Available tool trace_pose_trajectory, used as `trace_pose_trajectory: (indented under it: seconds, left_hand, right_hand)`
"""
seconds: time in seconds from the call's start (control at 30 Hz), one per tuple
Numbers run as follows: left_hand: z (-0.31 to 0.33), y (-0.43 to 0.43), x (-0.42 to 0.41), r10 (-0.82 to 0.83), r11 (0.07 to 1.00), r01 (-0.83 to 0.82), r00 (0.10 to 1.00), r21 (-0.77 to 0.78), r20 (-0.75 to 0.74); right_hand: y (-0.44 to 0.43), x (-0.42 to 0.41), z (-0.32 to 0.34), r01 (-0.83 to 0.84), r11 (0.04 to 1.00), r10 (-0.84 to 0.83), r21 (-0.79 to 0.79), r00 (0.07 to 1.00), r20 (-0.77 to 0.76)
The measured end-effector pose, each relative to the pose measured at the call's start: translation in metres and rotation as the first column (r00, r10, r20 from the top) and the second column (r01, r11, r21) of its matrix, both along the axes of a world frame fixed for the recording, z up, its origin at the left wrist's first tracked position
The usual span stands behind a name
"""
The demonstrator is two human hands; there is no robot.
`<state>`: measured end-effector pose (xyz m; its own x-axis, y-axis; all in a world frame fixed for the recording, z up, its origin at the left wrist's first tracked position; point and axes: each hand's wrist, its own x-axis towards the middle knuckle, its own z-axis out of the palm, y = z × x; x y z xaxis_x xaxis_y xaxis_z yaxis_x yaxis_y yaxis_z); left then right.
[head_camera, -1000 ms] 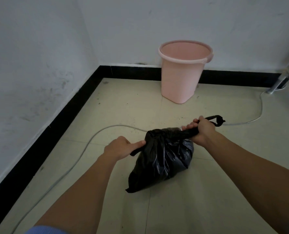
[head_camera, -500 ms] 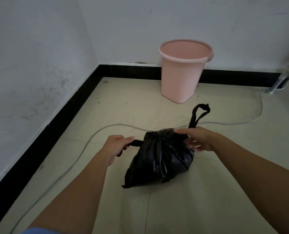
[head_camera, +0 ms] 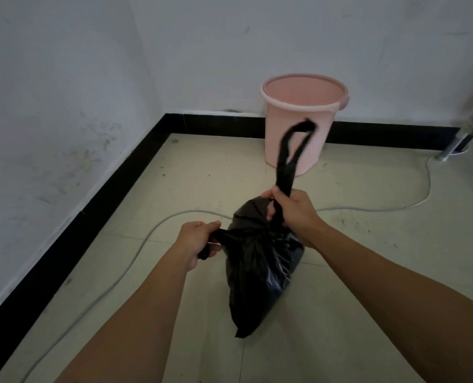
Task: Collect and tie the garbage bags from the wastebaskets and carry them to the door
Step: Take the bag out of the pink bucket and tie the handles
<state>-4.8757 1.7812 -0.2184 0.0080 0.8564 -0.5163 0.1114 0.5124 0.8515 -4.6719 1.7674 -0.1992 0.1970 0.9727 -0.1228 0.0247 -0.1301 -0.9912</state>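
Observation:
A black garbage bag (head_camera: 260,272) hangs over the tiled floor between my two hands, its top bunched together. My left hand (head_camera: 196,240) is closed on the bag's left handle strip at its left side. My right hand (head_camera: 292,210) grips the right handle at the bag's top, and that handle's loop (head_camera: 292,146) sticks up in front of the pink wastebasket (head_camera: 303,106). The pink wastebasket stands by the back wall, with no bag in it.
White walls with a black skirting (head_camera: 72,225) meet in a corner at the left and back. A grey cable (head_camera: 152,230) runs across the floor behind the bag. A metal furniture leg (head_camera: 453,146) stands at the far right.
The bag has lifted and now hangs longer. My right hand has taken a firm grip on the right handle and raised it, so the loop stands higher. My left hand kept its hold.

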Motion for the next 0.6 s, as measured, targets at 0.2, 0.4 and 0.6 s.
trace_pose_trajectory:
  seconds: [0.2,0.4,0.6]
  left_hand:
    - [0.039,0.013,0.0,-0.082,0.979,0.076,0.996,0.191,0.024]
    - [0.07,0.017,0.013,-0.233,0.91,0.24,0.97,0.337,-0.063]
    - [0.064,0.018,0.012,-0.118,0.939,0.137,0.99,0.315,-0.079]
  right_hand:
    - [0.005,0.014,-0.005,-0.075,0.919,0.382,-0.388,0.419,0.824]
    - [-0.006,0.0,-0.004,-0.357,0.666,0.719,-0.655,0.542,0.435]
    - [-0.01,-0.009,0.009,-0.542,0.528,0.811,-0.654,0.551,0.198]
